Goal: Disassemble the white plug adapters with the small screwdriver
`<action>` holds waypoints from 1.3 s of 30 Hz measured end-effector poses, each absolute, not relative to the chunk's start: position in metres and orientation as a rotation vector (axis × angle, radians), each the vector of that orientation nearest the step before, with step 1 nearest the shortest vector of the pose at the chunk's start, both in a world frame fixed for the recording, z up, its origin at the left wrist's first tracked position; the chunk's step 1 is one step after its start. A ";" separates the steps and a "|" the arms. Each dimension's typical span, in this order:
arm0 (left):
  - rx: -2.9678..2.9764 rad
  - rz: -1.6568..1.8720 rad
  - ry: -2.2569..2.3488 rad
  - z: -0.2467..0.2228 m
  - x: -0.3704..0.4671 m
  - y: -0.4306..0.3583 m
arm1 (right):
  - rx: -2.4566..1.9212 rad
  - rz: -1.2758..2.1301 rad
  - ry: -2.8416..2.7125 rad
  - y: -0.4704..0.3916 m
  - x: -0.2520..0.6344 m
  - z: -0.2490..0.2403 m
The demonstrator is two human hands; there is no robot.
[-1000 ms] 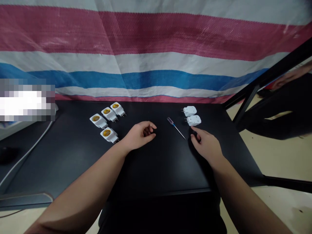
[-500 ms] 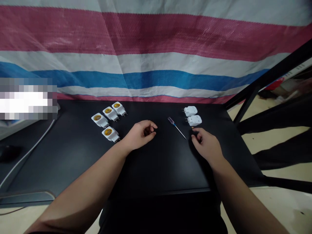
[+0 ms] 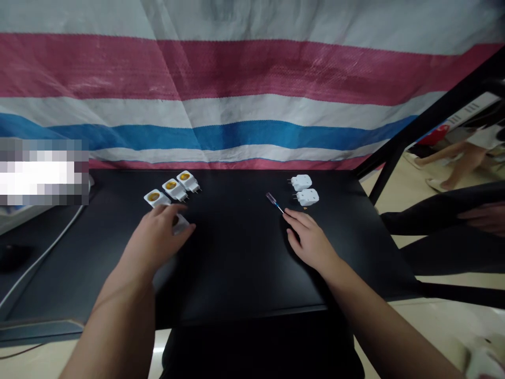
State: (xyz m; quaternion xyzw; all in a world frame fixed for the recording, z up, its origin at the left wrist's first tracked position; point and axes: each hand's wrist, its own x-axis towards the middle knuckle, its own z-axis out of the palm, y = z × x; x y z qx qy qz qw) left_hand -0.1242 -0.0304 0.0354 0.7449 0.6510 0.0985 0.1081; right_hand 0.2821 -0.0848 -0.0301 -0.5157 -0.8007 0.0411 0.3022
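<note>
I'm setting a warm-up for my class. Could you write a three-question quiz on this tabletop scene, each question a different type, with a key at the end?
1. Count: How many white sockets show their whole yellow opening, not covered by the left hand?
2. True or false: The two white plugs lie to the person's right of the screwdriver.
3. Multiple choice: Where are the fingertips of the right hand?
A. Over the sockets
B. At the screwdriver's shaft
C. In the person's lap

Key:
1. Three; another is partly hidden by the left hand.
2. True.
3. B.
</note>
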 end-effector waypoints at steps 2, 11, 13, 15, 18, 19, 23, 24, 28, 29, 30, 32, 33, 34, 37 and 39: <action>2.231 0.288 1.780 0.031 -0.118 -0.042 | -1.376 0.124 -2.145 -0.085 0.281 -0.031; 2.113 0.306 1.316 0.047 -0.049 -0.034 | -1.471 0.158 -2.052 -0.093 0.268 -0.022; 1.977 0.433 1.359 0.047 -0.035 -0.014 | -1.470 0.168 -2.044 -0.091 0.259 -0.019; 1.788 0.662 1.380 0.037 -0.022 0.005 | -1.437 0.184 -2.057 -0.084 0.248 -0.016; 1.411 1.100 1.077 0.012 -0.005 0.022 | -1.486 0.259 -2.132 -0.069 0.232 -0.009; 1.330 1.198 0.916 0.004 -0.001 0.024 | -1.539 0.295 -2.158 -0.063 0.229 -0.005; 1.465 1.077 0.674 -0.017 -0.002 0.019 | -1.667 0.486 -2.170 -0.038 0.228 0.016; 1.544 1.018 0.672 -0.018 -0.004 0.017 | -1.650 0.517 -2.121 -0.031 0.231 0.022; 1.817 0.868 0.726 -0.014 -0.007 0.011 | -1.393 0.802 -1.732 -0.007 0.241 0.040; 1.863 0.841 0.722 -0.012 -0.006 0.010 | -1.307 0.885 -1.633 -0.003 0.242 0.041; 1.910 0.815 0.714 -0.010 -0.004 0.010 | -1.224 0.953 -1.551 0.000 0.242 0.039; 2.010 0.772 0.719 -0.007 -0.002 0.009 | -1.082 1.047 -1.445 0.000 0.237 0.031; 2.040 0.757 0.746 -0.006 -0.001 0.009 | -1.027 1.080 -1.416 -0.001 0.233 0.026; 2.050 0.739 0.782 -0.005 0.000 0.008 | -0.981 1.110 -1.389 -0.003 0.229 0.020; 2.026 0.682 0.865 -0.003 -0.001 0.006 | -0.837 1.187 -1.284 -0.011 0.216 0.011; 2.028 0.660 0.853 -0.002 -0.001 0.005 | -0.733 1.204 -1.180 -0.016 0.208 0.013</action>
